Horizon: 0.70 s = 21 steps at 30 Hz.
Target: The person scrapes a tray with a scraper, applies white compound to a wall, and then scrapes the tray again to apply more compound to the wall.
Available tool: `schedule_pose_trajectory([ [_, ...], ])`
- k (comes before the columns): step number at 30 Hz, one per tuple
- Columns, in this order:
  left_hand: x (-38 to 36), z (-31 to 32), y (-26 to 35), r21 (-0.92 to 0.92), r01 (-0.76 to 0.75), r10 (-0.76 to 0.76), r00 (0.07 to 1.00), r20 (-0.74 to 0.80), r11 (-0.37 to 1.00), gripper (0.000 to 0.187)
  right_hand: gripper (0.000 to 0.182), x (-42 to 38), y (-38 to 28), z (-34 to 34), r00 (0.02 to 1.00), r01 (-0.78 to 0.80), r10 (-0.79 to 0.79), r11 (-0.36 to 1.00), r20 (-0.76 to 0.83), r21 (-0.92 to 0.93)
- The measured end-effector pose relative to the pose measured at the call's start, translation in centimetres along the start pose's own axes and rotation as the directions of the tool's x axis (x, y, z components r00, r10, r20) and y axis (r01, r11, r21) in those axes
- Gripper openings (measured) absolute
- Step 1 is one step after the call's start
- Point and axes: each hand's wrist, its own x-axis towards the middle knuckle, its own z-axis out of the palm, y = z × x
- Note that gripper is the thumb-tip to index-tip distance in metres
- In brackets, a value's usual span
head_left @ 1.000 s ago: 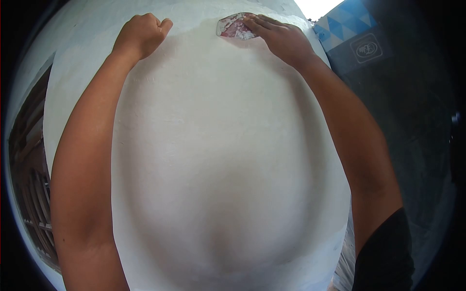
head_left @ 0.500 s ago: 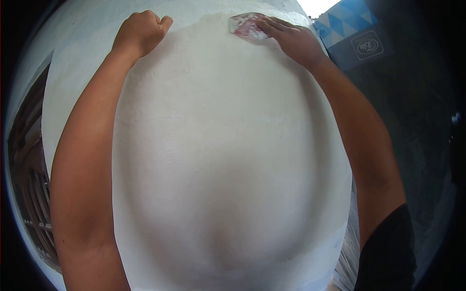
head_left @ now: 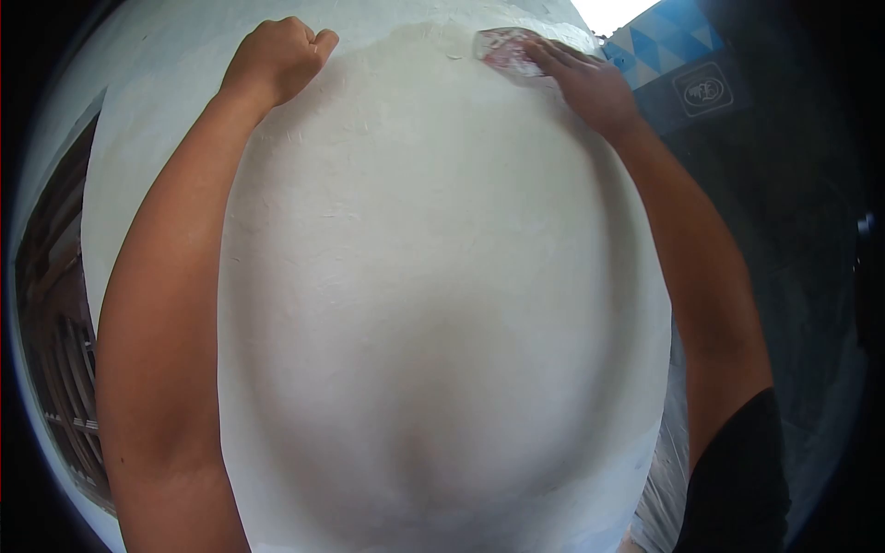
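A large pale, whitish wall surface (head_left: 442,203) fills the middle of the view, with faint marks and small ridges on it. At the upper right my right hand (head_left: 590,88) presses a crumpled white and reddish piece of clear plastic or cloth (head_left: 509,52) against the surface, its fingers over the right end of the piece. My left hand (head_left: 277,63) is a closed fist at the upper left, close to or against the same surface. Whether anything is inside the fist cannot be made out.
A dark opening with slats or bars (head_left: 69,359) lies at the far left. At the upper right is a blue and white triangle-patterned panel (head_left: 659,41), with a dark section bearing a square emblem (head_left: 702,89) below it. Wrinkled sheeting (head_left: 666,488) shows at the lower right.
My right hand has slid to the right along the surface with the crumpled piece. My left fist has shifted slightly right and stays closed.
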Motion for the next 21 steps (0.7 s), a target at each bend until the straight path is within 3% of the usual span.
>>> schedule_pose_trajectory([
  [1, 0.0, -0.1, 0.0, -0.011, -0.011, 0.011, 1.000, -0.010, 1.000, 0.048, 0.045, -0.4, 1.0, 0.1, 0.998, 0.012, -0.013, 1.000, -0.060, -0.019],
  [3, 0.0, 0.1, 0.0, -0.006, -0.016, 0.015, 1.000, -0.021, 1.000, 0.048, 0.048, -0.3, 2.0, -0.3, 0.998, -0.024, 0.023, 0.999, -0.061, -0.026],
  [5, 0.0, 0.0, 0.0, -0.004, -0.017, 0.017, 0.999, -0.032, 1.000, 0.048, 0.038, 1.2, 2.1, -2.4, 0.991, -0.130, 0.130, 0.991, -0.017, 0.023],
  [7, 0.1, 0.1, 0.0, -0.001, 0.016, -0.016, 1.000, 0.007, 1.000, 0.048, 0.032, 3.4, 1.1, -3.5, 0.982, -0.164, 0.165, 0.986, -0.090, 0.020],
  [8, 0.2, 0.3, 0.0, -0.004, 0.015, -0.015, 1.000, 0.010, 1.000, 0.048, 0.033, 4.4, 0.5, -3.9, 0.940, -0.294, 0.333, 0.901, -0.074, 0.320],
  [10, 0.4, 0.9, -0.4, -0.023, 0.012, -0.013, 0.999, -0.038, 1.000, 0.051, 0.036, 6.0, -0.4, -4.6, 0.798, -0.433, 0.593, 0.445, 0.104, 0.784],
  [11, 0.5, 1.0, -0.6, -0.026, 0.012, -0.013, 0.999, -0.035, 1.000, 0.051, 0.036, 6.6, -0.6, -5.1, 0.798, -0.436, 0.593, 0.446, 0.107, 0.782],
  [13, 0.6, 1.0, -0.6, -0.009, -0.001, 0.001, 0.999, -0.046, 1.000, 0.052, 0.032, 7.7, -0.9, -5.4, 0.656, -0.605, 0.564, -0.005, 0.501, 0.797],
  [14, 0.6, 0.9, -0.6, -0.009, -0.001, 0.000, 0.999, -0.046, 1.000, 0.052, 0.028, 7.9, -1.4, -5.3, 0.624, -0.612, 0.551, -0.099, 0.555, 0.785],
  [17, 0.3, 0.5, -0.3, -0.003, -0.005, 0.004, 0.999, -0.041, 1.000, 0.053, 0.028, 7.9, -0.6, -2.2, 0.656, -0.649, 0.424, -0.107, 0.625, 0.753],
  [19, 0.4, 0.2, -0.2, 0.032, -0.013, 0.013, 1.000, -0.014, 0.999, 0.049, 0.025, 8.0, -1.4, -2.2, 0.613, -0.667, 0.491, -0.097, 0.619, 0.738],
  [21, 0.3, 0.5, -0.3, 0.011, -0.008, 0.008, 1.000, -0.024, 1.000, 0.051, 0.026, 7.8, -1.9, -2.5, 0.618, -0.775, 0.551, 0.302, 0.561, 0.556],
])
